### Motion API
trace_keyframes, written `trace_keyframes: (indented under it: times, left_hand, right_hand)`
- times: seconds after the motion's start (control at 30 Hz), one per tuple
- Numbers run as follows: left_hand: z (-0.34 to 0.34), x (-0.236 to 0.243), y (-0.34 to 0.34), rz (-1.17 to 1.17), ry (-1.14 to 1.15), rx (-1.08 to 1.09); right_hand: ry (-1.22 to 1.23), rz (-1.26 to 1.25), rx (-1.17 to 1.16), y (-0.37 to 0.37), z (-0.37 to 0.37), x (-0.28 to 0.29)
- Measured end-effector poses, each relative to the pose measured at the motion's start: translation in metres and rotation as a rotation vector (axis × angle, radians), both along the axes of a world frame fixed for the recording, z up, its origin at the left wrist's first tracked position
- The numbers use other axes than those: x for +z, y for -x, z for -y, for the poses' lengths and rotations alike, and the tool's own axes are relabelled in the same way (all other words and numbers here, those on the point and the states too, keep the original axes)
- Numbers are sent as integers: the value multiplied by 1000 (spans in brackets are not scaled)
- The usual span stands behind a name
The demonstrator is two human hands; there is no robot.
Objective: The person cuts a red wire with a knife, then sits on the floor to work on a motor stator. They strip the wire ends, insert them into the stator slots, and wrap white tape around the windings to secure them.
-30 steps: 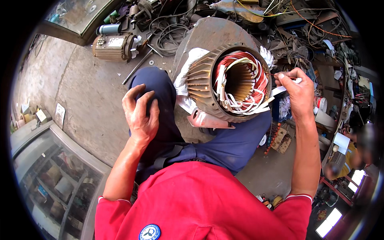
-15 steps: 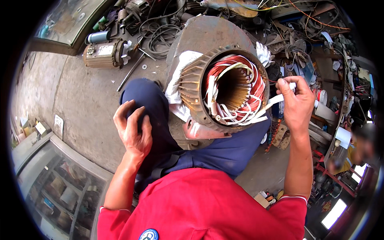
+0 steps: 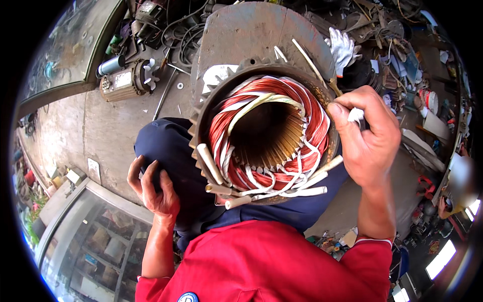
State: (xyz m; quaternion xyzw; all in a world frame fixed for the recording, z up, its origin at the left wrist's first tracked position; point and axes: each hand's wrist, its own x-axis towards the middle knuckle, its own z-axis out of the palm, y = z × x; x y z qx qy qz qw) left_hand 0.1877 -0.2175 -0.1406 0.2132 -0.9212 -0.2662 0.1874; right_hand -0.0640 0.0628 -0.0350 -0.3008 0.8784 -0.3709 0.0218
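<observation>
The right hand (image 3: 370, 133) was curled shut on a white strip (image 3: 356, 115) — its end poking out — just beside the motor housing (image 3: 205, 116), which stood in front of the torso, red windings (image 3: 304, 103) upward. The left hand (image 3: 158, 191) hung half-open by the knee (image 3: 161, 138).

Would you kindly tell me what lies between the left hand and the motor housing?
In the head view, the dark blue trouser leg lies between the left hand and the motor housing.
</observation>
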Motion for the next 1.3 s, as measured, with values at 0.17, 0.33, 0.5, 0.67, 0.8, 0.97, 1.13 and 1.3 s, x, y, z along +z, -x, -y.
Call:
trace_keyframes:
  times: [0.17,0.33,0.5,0.67,0.8,0.97,1.13,1.3]
  left_hand:
    - [-1,-1,1,30,33,15]
    - [-7,-5,3,-2,30,36]
    - [-9,-10,5,0,-9,83]
    - [-8,-3,10,29,71,10]
    - [-8,2,12,18,55,6]
    - [-5,7,7,-4,64,-21]
    - [0,2,4,-97,30,-22]
    - [2,-1,-2,-158,-30,-12]
  right_hand:
    - [155,-42,-34,-8,-3,-2]
    - [221,-100,71,2,-6,-12]
    - [222,-11,90,5,-8,-20]
    - [182,-8,131,7,-8,-15]
    - [133,-81,134,5,-10,-10]
    - [231,-85,18,-6,-14,-16]
    - [191,52,-31,-4,-7,-9]
    - [7,95,32,-1,-1,5]
